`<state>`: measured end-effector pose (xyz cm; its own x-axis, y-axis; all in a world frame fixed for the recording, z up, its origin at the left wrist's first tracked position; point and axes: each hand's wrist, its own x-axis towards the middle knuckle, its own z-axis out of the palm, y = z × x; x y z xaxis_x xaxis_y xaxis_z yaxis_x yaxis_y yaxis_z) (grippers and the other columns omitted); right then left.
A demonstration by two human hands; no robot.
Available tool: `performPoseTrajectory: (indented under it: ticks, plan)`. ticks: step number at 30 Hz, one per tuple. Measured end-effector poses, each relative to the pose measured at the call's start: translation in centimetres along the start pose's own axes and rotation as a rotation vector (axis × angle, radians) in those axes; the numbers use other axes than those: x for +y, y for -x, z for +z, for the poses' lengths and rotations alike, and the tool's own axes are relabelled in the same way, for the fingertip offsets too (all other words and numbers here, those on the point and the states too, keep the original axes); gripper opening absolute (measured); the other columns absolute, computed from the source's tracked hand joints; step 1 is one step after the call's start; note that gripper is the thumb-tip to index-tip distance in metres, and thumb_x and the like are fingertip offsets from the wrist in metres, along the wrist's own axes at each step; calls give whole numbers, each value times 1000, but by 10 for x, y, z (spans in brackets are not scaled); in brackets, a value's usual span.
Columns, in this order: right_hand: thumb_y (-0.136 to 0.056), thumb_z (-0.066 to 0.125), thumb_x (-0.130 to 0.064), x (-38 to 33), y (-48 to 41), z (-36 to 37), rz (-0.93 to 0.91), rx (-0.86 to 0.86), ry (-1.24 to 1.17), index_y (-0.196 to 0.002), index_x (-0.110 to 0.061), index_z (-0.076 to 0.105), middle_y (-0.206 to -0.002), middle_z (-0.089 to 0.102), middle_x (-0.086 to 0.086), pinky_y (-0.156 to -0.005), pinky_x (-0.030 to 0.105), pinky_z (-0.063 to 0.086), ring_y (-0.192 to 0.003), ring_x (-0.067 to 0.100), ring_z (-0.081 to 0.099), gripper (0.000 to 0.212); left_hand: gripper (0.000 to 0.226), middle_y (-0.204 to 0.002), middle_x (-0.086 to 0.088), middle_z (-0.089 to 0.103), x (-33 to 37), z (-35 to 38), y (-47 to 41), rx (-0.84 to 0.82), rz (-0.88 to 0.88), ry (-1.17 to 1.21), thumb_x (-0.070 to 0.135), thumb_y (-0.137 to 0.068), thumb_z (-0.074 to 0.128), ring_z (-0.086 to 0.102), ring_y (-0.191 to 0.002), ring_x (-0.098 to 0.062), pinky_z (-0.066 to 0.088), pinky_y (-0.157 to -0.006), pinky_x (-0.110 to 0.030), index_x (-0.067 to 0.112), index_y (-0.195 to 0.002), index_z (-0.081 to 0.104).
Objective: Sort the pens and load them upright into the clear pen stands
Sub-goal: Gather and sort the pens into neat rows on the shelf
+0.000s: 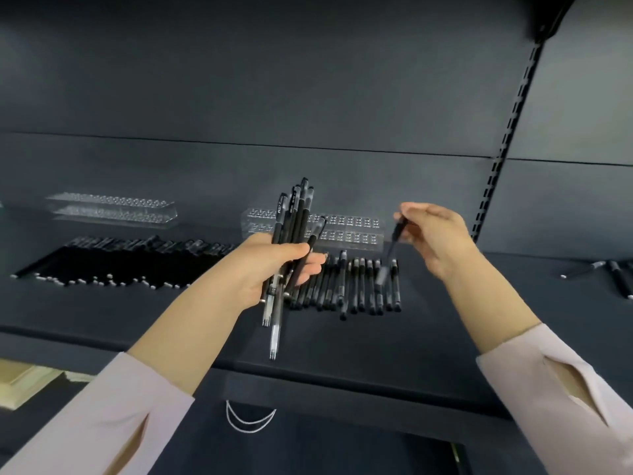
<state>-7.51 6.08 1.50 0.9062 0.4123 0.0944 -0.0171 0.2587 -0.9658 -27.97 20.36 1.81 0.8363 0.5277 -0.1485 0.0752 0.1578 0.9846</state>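
Left hand point(270, 272) is raised over the dark shelf point(137, 313), fingers and thumb curled round a bundle of pens point(295, 217). The caps are up and the tips point down below the palm. One clear-barrelled pen has slid lower than the others. Right hand point(436, 240) is at about the same height, well apart from the left. Its thumb and fingertips pinch a single pen point(394, 241) near its top end. That pen hangs down, slightly tilted, its lower part smeared by blur (cannot tell whether the low end touches anything). Below and between the hands a row of pens point(363, 286) lies flat on the shelf, side by side, each running front to back. Behind the row, close to the back panel point(274, 97), is the right stand point(346, 228), clear, with tiers of small holes, its left end hidden by the bundle. The left stand point(113, 209), also clear, sits further along the panel, well apart from the other. In front of it is a broad heap of pens point(120, 262), dark barrels packed together, pale tips toward the shelf's front edge. A few loose pens point(616, 275) lie at the far right of the shelf. A slotted rail point(507, 132) runs up the wall on the right. Pale pink sleeves point(102, 423) cover both forearms, cuffs slit open.
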Motion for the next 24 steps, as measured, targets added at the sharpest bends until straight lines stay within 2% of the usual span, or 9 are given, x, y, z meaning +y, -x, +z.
performPoseTrajectory:
  ticks: [3,6,9,11,15,18,20,22,24]
  plan:
    - [-90,62,-5,7,-25,-25,36,76,283,-86,-6,68,-74,64,5,-45,12,45,-62,11,56,7,20,-94,-11,77,-8,-8,-13,-13,-39,47,9,-96,60,75,-76,-14,56,-56,-20,-4,-111,65]
    - [-86,66,-5,22,-37,-39,92,105,501,-76,-8,67,-79,63,8,-51,17,48,-63,13,57,11,19,-96,-9,77,-14,-8,-29,-41,-68,79,10,-95,61,75,-82,-14,57,-59,-21,-3,-108,67]
    - [-86,66,-4,37,-41,-39,109,122,602,-80,-6,69,-89,67,10,-61,24,51,-75,17,63,7,19,-96,-10,77,-15,-8,-47,-84,-86,95,9,-94,62,75,-83,-16,57,-60,-21,-4,-106,68]
    - [-87,65,-3,44,-42,-38,101,128,705,-75,-9,70,-89,69,9,-69,29,54,-83,19,64,15,20,-97,-11,76,-14,-9,-57,-112,-94,98,10,-94,63,75,-83,-17,57,-61,-22,-4,-108,67]
    - [-84,66,0,53,-38,-30,110,143,762,-67,-9,69,-80,68,8,-66,29,56,-77,20,65,19,20,-98,-11,76,-13,-17,-72,-182,-130,97,10,-93,65,75,-82,-17,57,-60,-22,-3,-108,67]
    - [-82,71,-5,56,-37,-22,121,189,754,-76,-2,71,-87,71,13,-78,35,59,-79,25,70,7,21,-98,-12,76,-13,-25,-79,-220,-155,104,11,-92,65,75,-82,-16,57,-59,-21,-2,-108,67]
    - [-82,72,-11,54,-34,-19,120,225,811,-78,-3,71,-86,72,14,-81,35,58,-78,27,70,10,21,-97,-12,76,-11,-32,-82,-227,-166,117,11,-91,66,75,-81,-16,56,-58,-20,-2,-107,68]
    - [-83,72,-19,50,-29,-12,65,262,969,-78,-7,72,-78,71,10,-81,33,56,-75,26,68,13,20,-96,-12,76,-8,-41,-84,-240,-167,125,12,-91,67,75,-80,-15,56,-57,-20,-2,-106,69]
    - [-85,69,-21,45,-21,3,-28,266,1013,-82,-9,74,-76,68,6,-82,34,54,-77,23,65,13,19,-95,-11,77,-6,-51,-85,-263,-157,123,12,-91,67,75,-80,-15,56,-58,-20,-1,-103,70]
